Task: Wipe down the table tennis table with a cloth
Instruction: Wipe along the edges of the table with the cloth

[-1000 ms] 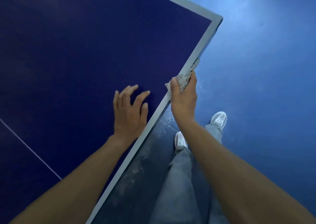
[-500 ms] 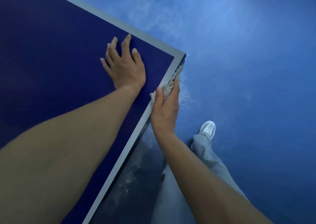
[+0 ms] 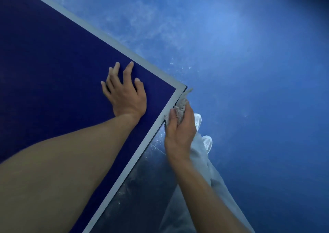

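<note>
Cloth (image 3: 181, 106): pale grey, nubbly, bunched into a wad; right of the frame's centre, pressed against the side edge of the tabletop (image 3: 53, 63) just below its corner (image 3: 180, 88), with a loose tail poking up past that corner.
Feel of the cloth: by the look of it light, soft and limp, with no shape of its own; not fragile; likely to drag on the edge rather than slip, and to trail loose ends.
Where to take hold: probably best as a wad in the palm, loose ends tucked in, so that pressure passes straight through to the edge.
Right hand (image 3: 179, 131): closed round the cloth, thumb lying up along the side nearest the pale border (image 3: 142, 150); the other fingers wrapped round the far side and mostly hidden.
Left hand (image 3: 124, 93): flat, palm down on the dark blue surface, left of the corner; fingers straight and spread, holding nothing; seemingly a brace.
Tabletop: stiff and flat, filling the left of the frame, with the corner pointing right.
Floor (image 3: 249, 72): blue, across the top and right of the frame, with pale dusty smears and white specks near the corner.
Below the right hand: grey trousers (image 3: 201, 161) and white shoes (image 3: 207, 142).
</note>
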